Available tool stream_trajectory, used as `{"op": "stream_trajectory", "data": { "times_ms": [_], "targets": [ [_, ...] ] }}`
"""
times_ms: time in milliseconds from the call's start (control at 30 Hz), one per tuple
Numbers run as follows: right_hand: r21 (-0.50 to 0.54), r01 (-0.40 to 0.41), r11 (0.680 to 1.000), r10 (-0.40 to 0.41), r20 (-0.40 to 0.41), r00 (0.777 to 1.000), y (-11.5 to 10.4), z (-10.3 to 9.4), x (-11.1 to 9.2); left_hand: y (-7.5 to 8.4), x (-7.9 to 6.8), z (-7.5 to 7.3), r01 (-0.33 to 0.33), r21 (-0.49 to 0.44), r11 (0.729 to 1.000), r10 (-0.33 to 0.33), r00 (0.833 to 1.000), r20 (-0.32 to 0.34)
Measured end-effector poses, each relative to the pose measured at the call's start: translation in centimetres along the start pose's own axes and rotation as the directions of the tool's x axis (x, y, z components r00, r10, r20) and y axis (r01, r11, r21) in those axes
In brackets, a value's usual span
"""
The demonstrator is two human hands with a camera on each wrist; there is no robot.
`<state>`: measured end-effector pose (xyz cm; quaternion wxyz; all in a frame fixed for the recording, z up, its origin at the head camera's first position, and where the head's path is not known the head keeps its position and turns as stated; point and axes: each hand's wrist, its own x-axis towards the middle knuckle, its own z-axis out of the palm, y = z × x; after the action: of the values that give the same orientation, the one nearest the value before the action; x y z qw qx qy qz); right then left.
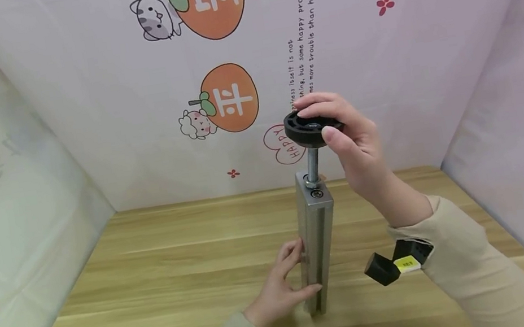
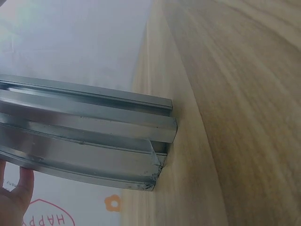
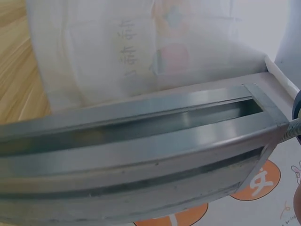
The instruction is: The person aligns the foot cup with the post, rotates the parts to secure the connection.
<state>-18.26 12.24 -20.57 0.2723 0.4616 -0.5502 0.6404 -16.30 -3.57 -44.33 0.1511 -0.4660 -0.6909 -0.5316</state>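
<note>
A slotted aluminium profile [image 1: 317,246] stands upright on the table, a threaded rod [image 1: 313,164] with a nut [image 1: 312,182] rising from its top end. On that rod sits a black round levelling foot [image 1: 303,137], tilted slightly. My right hand [image 1: 362,153] grips the foot's rim between thumb and fingers. Lower down, my left hand [image 1: 278,293] holds the profile, thumb on the near side and fingers on the far left side. The left wrist view shows the profile's bottom end [image 2: 160,129] against the wood; in the right wrist view its upper part [image 3: 155,150] fills the middle.
The wood-grain table [image 1: 159,294] lies beneath. Pale printed cloth walls [image 1: 361,73] enclose it at the back and both sides. Black wrist cameras are strapped at both sleeves, the right one [image 1: 384,268] beside the profile.
</note>
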Motion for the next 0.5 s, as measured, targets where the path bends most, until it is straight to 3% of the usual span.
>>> {"op": "stream_trajectory", "data": {
  "times_ms": [67, 267, 367, 433, 500],
  "targets": [
    [-0.046, -0.011, 0.999, 0.012, 0.017, 1.000, -0.3, -0.2, -0.1, 0.1, 0.0, 0.0, 0.003, -0.002, 1.000, -0.003, 1.000, -0.001],
    [-0.101, -0.060, 0.993, 0.066, 0.060, 0.996, -0.9, -0.6, -0.2, 2.7, 1.0, -0.6, 0.023, -0.002, 1.000, -0.023, 1.000, -0.011],
    [-0.186, -0.054, 0.981, 0.070, 0.080, 0.994, -1.2, -0.7, -0.1, 2.1, 0.8, -0.5, 0.026, -0.001, 1.000, -0.026, 1.000, -0.017],
    [-0.302, -0.023, 0.953, 0.055, 0.096, 0.994, -1.4, -0.8, 0.0, 1.4, 0.4, -0.2, 0.021, 0.007, 1.000, -0.021, 1.000, -0.020],
    [-0.444, 0.033, 0.895, 0.022, 0.116, 0.993, -1.7, -0.8, 0.1, 0.7, 0.1, 0.0, 0.025, 0.009, 1.000, -0.025, 1.000, -0.019]
  ]
}}
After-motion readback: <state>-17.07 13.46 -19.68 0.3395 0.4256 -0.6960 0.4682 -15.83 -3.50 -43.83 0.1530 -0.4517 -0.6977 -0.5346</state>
